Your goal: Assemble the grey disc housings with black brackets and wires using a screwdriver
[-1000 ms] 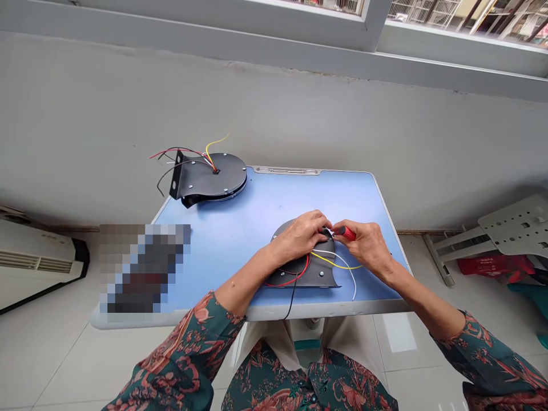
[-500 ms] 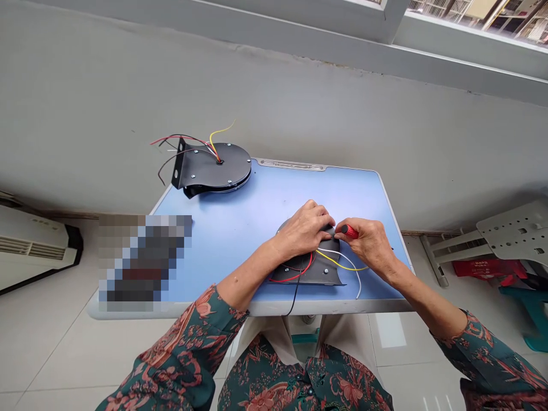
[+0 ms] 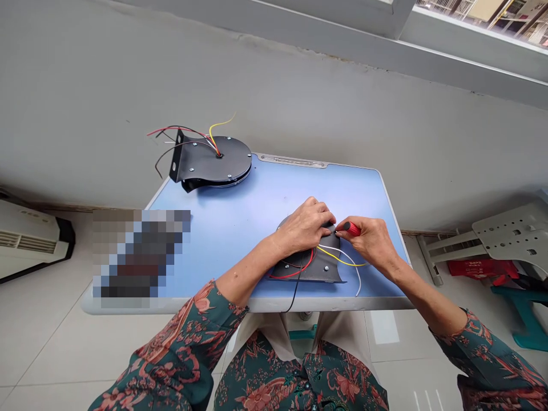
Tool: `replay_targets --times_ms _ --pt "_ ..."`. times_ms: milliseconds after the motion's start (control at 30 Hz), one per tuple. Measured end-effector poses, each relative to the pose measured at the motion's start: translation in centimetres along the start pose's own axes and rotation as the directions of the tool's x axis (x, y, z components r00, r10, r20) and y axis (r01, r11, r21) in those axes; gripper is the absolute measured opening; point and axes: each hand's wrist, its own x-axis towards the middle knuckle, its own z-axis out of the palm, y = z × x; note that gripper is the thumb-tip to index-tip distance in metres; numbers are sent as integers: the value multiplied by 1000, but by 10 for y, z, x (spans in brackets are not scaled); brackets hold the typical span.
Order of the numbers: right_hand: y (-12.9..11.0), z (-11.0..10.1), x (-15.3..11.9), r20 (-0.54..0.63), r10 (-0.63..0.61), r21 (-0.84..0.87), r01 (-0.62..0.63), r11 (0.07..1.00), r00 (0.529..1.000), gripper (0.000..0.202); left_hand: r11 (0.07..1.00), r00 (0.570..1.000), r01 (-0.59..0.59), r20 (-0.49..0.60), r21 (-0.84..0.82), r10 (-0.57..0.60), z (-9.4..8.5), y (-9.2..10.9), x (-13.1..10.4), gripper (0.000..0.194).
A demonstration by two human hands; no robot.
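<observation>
A dark metal plate assembly (image 3: 331, 257) with red, black, yellow and white wires lies near the front edge of the blue table. My left hand (image 3: 305, 227) presses on its top, fingers bent around its far right part. Just to the right, my right hand (image 3: 368, 237) grips a screwdriver with a red and black handle (image 3: 351, 229), its shaft hidden by the fingers. The fingertips of both hands are close together at the plate's right rim, where a small screw seems to sit.
A second dark round assembly (image 3: 218, 162) with loose wires lies at the table's back left. A blurred-out dark object (image 3: 141, 257) is at the left edge. The blue table (image 3: 240, 228) stands against a grey wall.
The view has shifted slightly. Both hands keep nearly the same place on the plate, and the screwdriver handle is tilted a little more to the right.
</observation>
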Motion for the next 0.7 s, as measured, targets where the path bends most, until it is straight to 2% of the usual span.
replay_targets --times_ms 200,400,700 --pt "-5 -8 7 87 56 -102 -47 994 995 13 1000 1000 -1 4 9 1 -1 1 0 18" --pt "-4 -8 10 79 85 -20 -84 996 993 13 1000 1000 15 -23 -13 -15 0 3 -1 19" --pt "-3 -1 3 18 -84 -189 86 978 996 27 1000 1000 20 -13 -19 -20 0 3 0 17"
